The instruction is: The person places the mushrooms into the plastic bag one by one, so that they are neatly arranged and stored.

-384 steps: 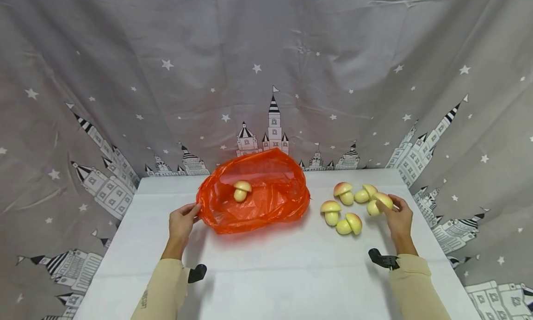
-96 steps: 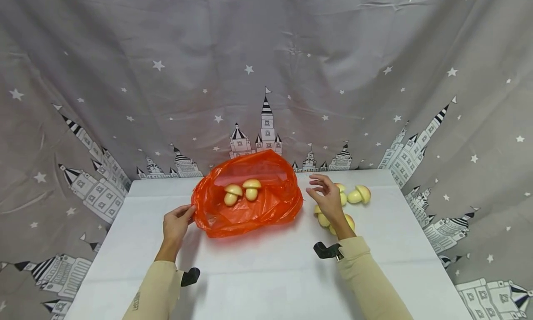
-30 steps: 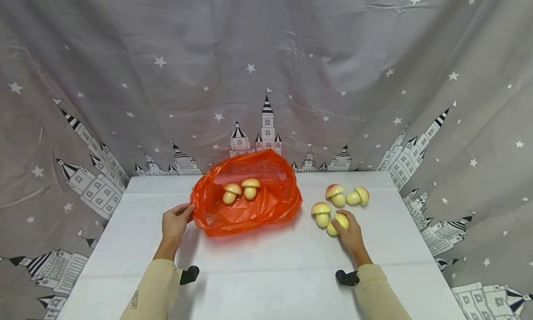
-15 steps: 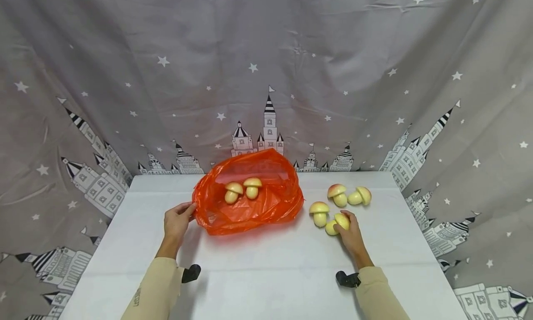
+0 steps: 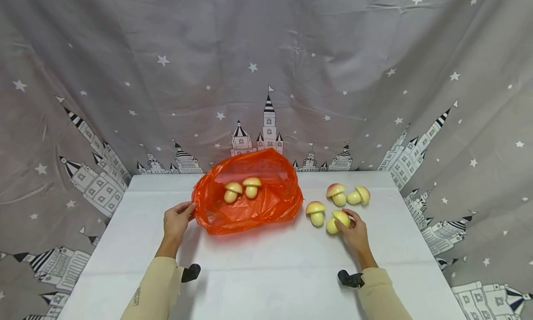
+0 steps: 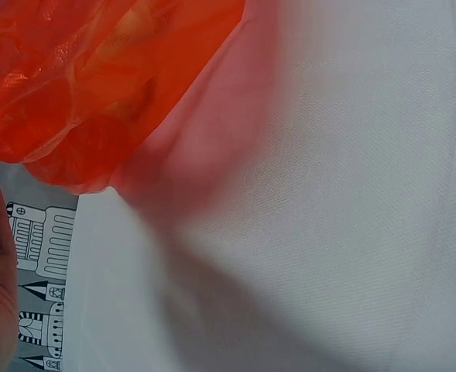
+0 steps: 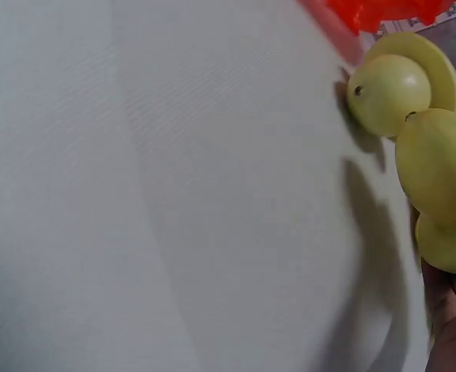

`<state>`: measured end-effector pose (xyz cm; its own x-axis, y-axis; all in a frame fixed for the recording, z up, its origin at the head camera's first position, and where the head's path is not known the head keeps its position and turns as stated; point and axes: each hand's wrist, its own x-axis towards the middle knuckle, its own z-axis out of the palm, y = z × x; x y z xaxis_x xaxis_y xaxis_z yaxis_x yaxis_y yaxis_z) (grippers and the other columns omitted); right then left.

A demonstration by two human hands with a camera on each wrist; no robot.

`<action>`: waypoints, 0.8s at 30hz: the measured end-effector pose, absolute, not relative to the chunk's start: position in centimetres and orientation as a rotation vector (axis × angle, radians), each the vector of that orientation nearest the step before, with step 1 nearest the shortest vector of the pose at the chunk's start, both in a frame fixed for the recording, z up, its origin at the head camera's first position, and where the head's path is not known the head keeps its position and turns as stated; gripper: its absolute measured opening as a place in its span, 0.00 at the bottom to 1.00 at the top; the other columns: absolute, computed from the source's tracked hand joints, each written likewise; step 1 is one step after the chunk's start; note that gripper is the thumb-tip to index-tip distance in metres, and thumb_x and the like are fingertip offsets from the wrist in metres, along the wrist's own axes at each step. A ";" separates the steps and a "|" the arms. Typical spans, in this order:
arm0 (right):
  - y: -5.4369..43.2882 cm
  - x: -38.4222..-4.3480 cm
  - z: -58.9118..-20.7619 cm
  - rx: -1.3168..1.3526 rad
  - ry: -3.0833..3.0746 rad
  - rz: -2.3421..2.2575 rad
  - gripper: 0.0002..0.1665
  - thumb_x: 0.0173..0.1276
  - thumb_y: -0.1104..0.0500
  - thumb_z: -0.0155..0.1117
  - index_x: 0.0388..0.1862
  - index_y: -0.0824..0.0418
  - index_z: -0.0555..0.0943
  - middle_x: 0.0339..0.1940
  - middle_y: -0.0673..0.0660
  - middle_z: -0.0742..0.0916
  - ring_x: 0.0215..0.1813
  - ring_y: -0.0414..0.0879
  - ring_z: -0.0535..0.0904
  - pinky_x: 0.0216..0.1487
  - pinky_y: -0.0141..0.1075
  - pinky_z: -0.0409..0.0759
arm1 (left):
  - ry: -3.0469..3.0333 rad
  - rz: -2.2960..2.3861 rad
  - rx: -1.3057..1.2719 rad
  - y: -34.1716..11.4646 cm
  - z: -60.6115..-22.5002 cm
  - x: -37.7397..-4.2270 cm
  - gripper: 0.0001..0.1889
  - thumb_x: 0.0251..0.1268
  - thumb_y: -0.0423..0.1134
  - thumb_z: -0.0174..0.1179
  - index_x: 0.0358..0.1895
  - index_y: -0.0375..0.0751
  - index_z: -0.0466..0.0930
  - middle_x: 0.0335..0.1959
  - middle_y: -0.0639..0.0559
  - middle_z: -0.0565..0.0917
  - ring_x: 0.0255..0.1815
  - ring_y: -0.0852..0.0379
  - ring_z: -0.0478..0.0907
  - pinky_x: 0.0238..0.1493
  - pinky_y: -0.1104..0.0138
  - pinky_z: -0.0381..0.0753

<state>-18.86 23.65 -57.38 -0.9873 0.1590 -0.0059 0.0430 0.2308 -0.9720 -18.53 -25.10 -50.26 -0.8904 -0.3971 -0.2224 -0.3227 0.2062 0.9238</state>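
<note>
At the left rim of an orange-red plastic bag (image 5: 250,218), my left hand (image 5: 176,222) pinches the film between thumb and fingers. The bag lies with its mouth spread wide, and two toy mushrooms (image 5: 251,188) rest inside. My right hand (image 5: 356,232) grips another toy mushroom (image 5: 340,218) by its cap, with the pale stem pointing left. In the right wrist view, that mushroom (image 7: 440,167) shows its rounded stem toward the camera, my thumb and fingers (image 7: 440,298) below it. Just left of it is a mushroom (image 5: 316,213) with a yellow-red cap.
Two more mushrooms (image 5: 336,194) lie behind the right hand, one on its side. Everything is on a white-covered table (image 5: 266,283), with a grey castle-print curtain (image 5: 266,56) hanging along its back and sides.
Since the earliest frame, a second mushroom has come into the bag and the right hand has moved left to another mushroom. Lately, the neighbouring mushroom shifted slightly left. The left hand stays put.
</note>
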 end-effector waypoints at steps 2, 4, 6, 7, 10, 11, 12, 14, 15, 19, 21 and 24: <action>23.5 -18.9 -56.9 -0.183 -2.364 1.892 0.30 0.63 0.69 0.67 0.63 0.71 0.71 0.61 0.67 0.75 0.44 0.29 0.74 0.41 0.18 0.74 | -2.384 -1.807 0.720 -25.1 -50.3 -18.5 0.22 0.71 0.45 0.54 0.60 0.31 0.75 0.55 0.36 0.78 0.36 0.68 0.80 0.43 0.78 0.80; 23.4 -18.9 -56.5 -0.181 -2.356 1.883 0.30 0.62 0.68 0.67 0.63 0.71 0.72 0.61 0.67 0.76 0.46 0.32 0.74 0.43 0.18 0.73 | -2.375 -1.813 0.723 -25.1 -50.2 -18.5 0.22 0.71 0.45 0.54 0.60 0.31 0.75 0.55 0.36 0.78 0.36 0.68 0.80 0.43 0.78 0.80; 23.3 -19.0 -56.1 -0.181 -2.352 1.879 0.30 0.62 0.68 0.68 0.63 0.71 0.72 0.60 0.67 0.77 0.49 0.35 0.73 0.45 0.18 0.72 | -2.368 -1.817 0.726 -25.1 -50.2 -18.5 0.22 0.71 0.45 0.55 0.60 0.32 0.75 0.55 0.36 0.78 0.36 0.68 0.80 0.43 0.77 0.80; 23.3 -19.0 -55.9 -0.180 -2.356 1.874 0.30 0.62 0.67 0.68 0.63 0.70 0.72 0.61 0.66 0.77 0.50 0.36 0.72 0.46 0.18 0.71 | -2.369 -1.816 0.730 -25.0 -50.2 -18.5 0.22 0.71 0.45 0.54 0.60 0.32 0.75 0.55 0.36 0.78 0.36 0.68 0.80 0.44 0.77 0.80; 23.3 -19.2 -55.4 -0.171 -2.363 1.872 0.30 0.61 0.67 0.69 0.62 0.71 0.72 0.61 0.66 0.77 0.52 0.37 0.72 0.48 0.17 0.71 | -2.374 -1.819 0.742 -25.0 -50.0 -18.4 0.23 0.71 0.46 0.54 0.60 0.32 0.75 0.55 0.37 0.78 0.37 0.67 0.79 0.45 0.76 0.80; 23.3 -19.2 -55.3 -0.170 -2.363 1.876 0.30 0.61 0.67 0.70 0.62 0.71 0.72 0.61 0.66 0.77 0.52 0.36 0.72 0.49 0.17 0.71 | -2.377 -1.818 0.745 -25.1 -50.0 -18.4 0.23 0.71 0.46 0.54 0.60 0.32 0.75 0.55 0.37 0.78 0.37 0.66 0.80 0.46 0.75 0.80; 23.3 -19.3 -55.2 -0.167 -2.360 1.881 0.30 0.60 0.67 0.70 0.61 0.71 0.73 0.61 0.66 0.77 0.51 0.35 0.73 0.49 0.17 0.72 | -2.379 -1.820 0.748 -25.1 -50.0 -18.4 0.23 0.71 0.46 0.54 0.60 0.32 0.75 0.56 0.36 0.78 0.38 0.66 0.80 0.46 0.75 0.80; 23.3 -19.5 -54.9 -0.155 -2.361 1.881 0.30 0.60 0.67 0.70 0.61 0.72 0.73 0.60 0.66 0.77 0.50 0.34 0.74 0.48 0.17 0.73 | -2.380 -1.821 0.752 -25.1 -49.9 -18.4 0.23 0.71 0.46 0.54 0.61 0.33 0.75 0.56 0.37 0.78 0.38 0.65 0.80 0.47 0.74 0.80; 23.2 -19.5 -54.8 -0.150 -2.360 1.882 0.30 0.59 0.67 0.71 0.60 0.72 0.73 0.60 0.65 0.77 0.50 0.34 0.74 0.48 0.18 0.74 | -2.378 -1.823 0.753 -25.2 -49.8 -18.4 0.23 0.71 0.46 0.54 0.60 0.33 0.75 0.56 0.37 0.78 0.39 0.65 0.80 0.48 0.74 0.80; 22.9 -19.9 -54.3 -0.126 -2.367 1.872 0.29 0.59 0.66 0.71 0.59 0.72 0.75 0.59 0.64 0.78 0.49 0.36 0.75 0.46 0.19 0.76 | -2.374 -1.825 0.767 -25.3 -49.9 -18.4 0.23 0.71 0.46 0.54 0.60 0.33 0.75 0.56 0.38 0.78 0.39 0.64 0.80 0.47 0.74 0.80; 22.7 -20.1 -54.0 -0.116 -2.364 1.875 0.28 0.58 0.67 0.71 0.58 0.71 0.75 0.58 0.64 0.78 0.50 0.37 0.75 0.46 0.20 0.76 | -2.375 -1.826 0.768 -25.3 -49.9 -18.5 0.22 0.71 0.46 0.54 0.60 0.33 0.75 0.55 0.38 0.78 0.39 0.64 0.80 0.46 0.75 0.80; 22.3 -20.3 -53.7 -0.094 -2.371 1.879 0.28 0.57 0.68 0.71 0.57 0.71 0.76 0.58 0.65 0.79 0.50 0.37 0.75 0.46 0.21 0.77 | -2.379 -1.824 0.760 -25.4 -49.9 -18.5 0.22 0.72 0.46 0.54 0.60 0.34 0.75 0.56 0.38 0.78 0.40 0.63 0.80 0.46 0.76 0.80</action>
